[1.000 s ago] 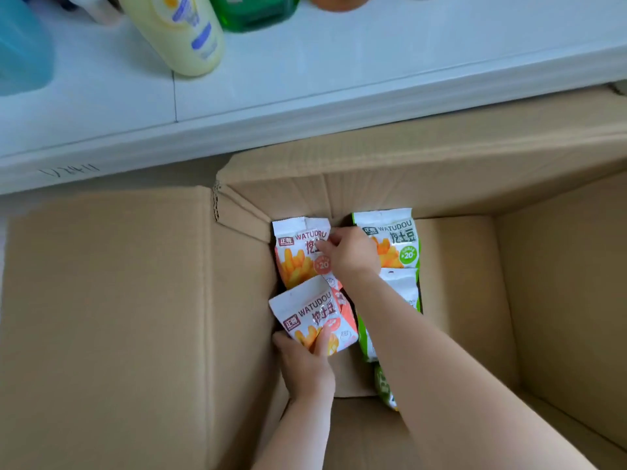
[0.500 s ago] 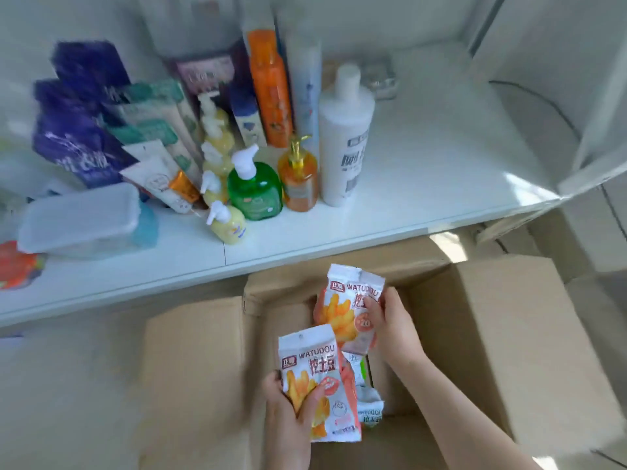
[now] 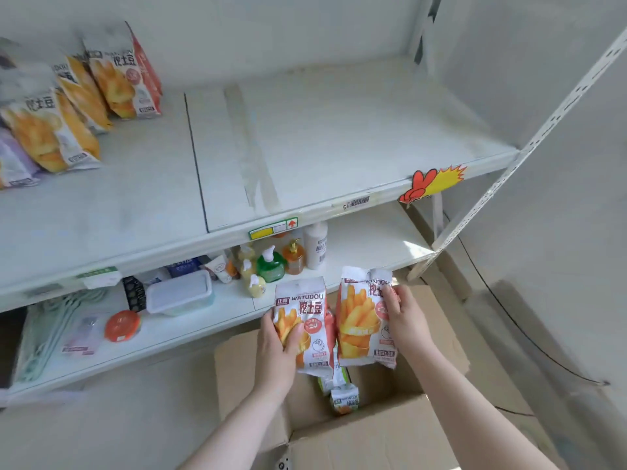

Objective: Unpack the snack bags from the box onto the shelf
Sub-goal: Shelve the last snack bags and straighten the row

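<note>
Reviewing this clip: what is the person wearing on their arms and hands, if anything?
Nothing shows: the left hand and right hand are bare, without gloves, and no rings or watch are visible. Both forearms are uncovered down to the frame edge, so no sleeve is in view.

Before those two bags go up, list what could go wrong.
1. The left hand pinches its red-and-white fries snack bag by one side only; that grip may slip.
2. The leaning orange snack bags on the white upper shelf might topple if nudged.
</note>
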A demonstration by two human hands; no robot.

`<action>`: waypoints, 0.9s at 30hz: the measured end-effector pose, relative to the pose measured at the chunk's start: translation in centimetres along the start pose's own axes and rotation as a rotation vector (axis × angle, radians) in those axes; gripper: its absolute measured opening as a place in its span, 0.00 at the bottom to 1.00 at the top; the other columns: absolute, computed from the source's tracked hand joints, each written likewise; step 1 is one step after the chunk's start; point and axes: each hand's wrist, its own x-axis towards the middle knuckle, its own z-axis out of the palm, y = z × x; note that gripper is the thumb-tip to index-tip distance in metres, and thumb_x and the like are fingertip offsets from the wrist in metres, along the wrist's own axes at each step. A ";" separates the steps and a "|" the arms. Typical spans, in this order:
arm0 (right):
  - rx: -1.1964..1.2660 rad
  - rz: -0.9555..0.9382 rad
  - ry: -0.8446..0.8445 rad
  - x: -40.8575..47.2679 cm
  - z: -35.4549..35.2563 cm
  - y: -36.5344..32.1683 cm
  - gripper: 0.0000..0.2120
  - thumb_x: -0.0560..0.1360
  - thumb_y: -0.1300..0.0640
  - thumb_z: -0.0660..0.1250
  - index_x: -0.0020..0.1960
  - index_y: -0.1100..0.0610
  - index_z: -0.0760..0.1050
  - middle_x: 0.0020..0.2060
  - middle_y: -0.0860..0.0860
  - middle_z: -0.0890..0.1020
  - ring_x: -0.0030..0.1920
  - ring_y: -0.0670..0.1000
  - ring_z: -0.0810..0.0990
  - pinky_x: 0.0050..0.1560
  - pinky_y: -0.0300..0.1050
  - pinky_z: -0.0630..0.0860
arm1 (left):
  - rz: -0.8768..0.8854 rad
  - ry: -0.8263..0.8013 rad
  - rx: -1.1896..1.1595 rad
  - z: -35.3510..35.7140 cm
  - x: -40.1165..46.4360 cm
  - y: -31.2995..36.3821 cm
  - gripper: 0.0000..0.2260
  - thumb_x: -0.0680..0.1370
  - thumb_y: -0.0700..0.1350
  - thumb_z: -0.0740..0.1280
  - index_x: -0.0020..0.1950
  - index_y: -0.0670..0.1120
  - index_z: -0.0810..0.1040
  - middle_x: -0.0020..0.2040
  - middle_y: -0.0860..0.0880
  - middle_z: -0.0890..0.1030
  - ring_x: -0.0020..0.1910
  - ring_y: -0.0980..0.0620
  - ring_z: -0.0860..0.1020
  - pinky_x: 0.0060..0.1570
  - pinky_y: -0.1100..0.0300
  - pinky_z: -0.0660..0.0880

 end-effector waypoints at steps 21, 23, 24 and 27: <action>0.566 -0.244 -0.260 -20.8 -11.1 -9.9 0.23 0.66 0.56 0.78 0.59 0.58 0.77 0.50 0.55 0.86 0.49 0.58 0.86 0.51 0.57 0.82 | 0.235 -0.212 -0.240 -8.7 -20.4 14.4 0.17 0.79 0.53 0.62 0.67 0.62 0.64 0.59 0.66 0.72 0.61 0.63 0.71 0.50 0.77 0.66; 0.611 -0.244 -0.269 -21.7 -11.2 -10.4 0.24 0.64 0.54 0.78 0.58 0.58 0.78 0.48 0.55 0.86 0.47 0.57 0.86 0.51 0.54 0.82 | 0.285 -0.054 -0.252 -10.0 -20.6 14.5 0.19 0.78 0.53 0.64 0.68 0.58 0.67 0.59 0.62 0.76 0.61 0.59 0.74 0.53 0.70 0.69; 0.646 -0.239 -0.271 -22.1 -11.3 -10.7 0.22 0.65 0.54 0.77 0.56 0.58 0.79 0.47 0.55 0.87 0.45 0.55 0.86 0.49 0.52 0.83 | 0.312 0.005 -0.260 -10.6 -20.7 14.6 0.20 0.78 0.52 0.65 0.69 0.57 0.67 0.61 0.60 0.76 0.61 0.58 0.74 0.54 0.70 0.70; 0.753 -0.202 -0.319 -23.1 -11.2 -11.8 0.13 0.69 0.55 0.74 0.53 0.57 0.80 0.45 0.54 0.87 0.42 0.52 0.87 0.45 0.47 0.83 | 0.387 0.083 -0.270 -12.1 -20.9 15.2 0.22 0.79 0.49 0.65 0.72 0.54 0.65 0.64 0.59 0.75 0.61 0.62 0.73 0.51 0.77 0.69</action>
